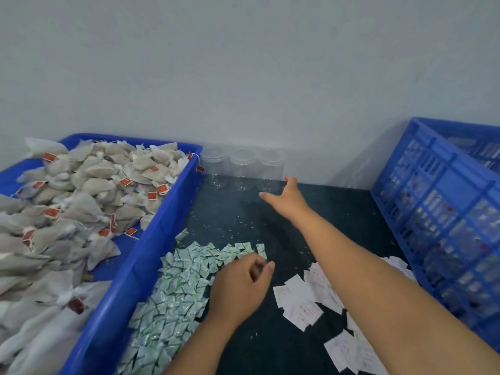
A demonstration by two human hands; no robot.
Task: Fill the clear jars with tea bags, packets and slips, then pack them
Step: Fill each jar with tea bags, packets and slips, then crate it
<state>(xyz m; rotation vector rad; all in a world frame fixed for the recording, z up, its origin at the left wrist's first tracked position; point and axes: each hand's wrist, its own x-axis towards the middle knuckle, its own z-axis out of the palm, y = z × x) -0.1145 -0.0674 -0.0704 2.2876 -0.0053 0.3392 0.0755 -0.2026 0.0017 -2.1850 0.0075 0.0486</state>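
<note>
Three empty clear jars stand in a row against the wall; the rightmost jar (270, 171) is nearest my right hand (288, 197). That hand reaches out with fingers spread, its fingertips just short of the jar's base. My left hand (242, 282) hovers over the far right edge of a pile of small green-white packets (173, 299) on the dark table. Its thumb and fingers are curled into a pinch on a packet, mostly hidden by the fingers. White slips (303, 301) lie scattered under my right forearm. Tea bags (81, 190) with red tags fill a blue tray (162, 228) on the left.
A tall blue lattice crate (443, 217) stands at the right, tilted against the wall, with small items inside. The other two jars (228, 169) sit left of the rightmost one, close to the tray's corner. Crumbs dot the dark table (243, 212).
</note>
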